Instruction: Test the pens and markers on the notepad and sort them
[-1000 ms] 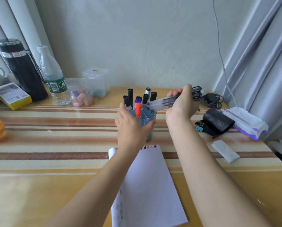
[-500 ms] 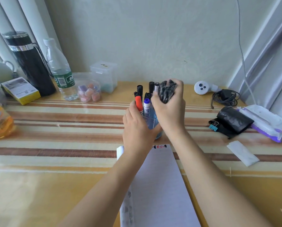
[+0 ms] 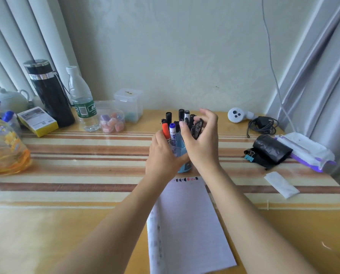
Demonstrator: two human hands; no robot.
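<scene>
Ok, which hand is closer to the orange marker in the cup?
Left. The left hand grips the pen cup right beside the orange marker; the right hand is further right, past the blue marker.

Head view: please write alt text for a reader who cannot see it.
A left hand grips a blue pen cup on a striped table, while the right hand curves loosely round a pen bundle at its mouth. A notepad lies nearer; bottles stand far left.
</scene>
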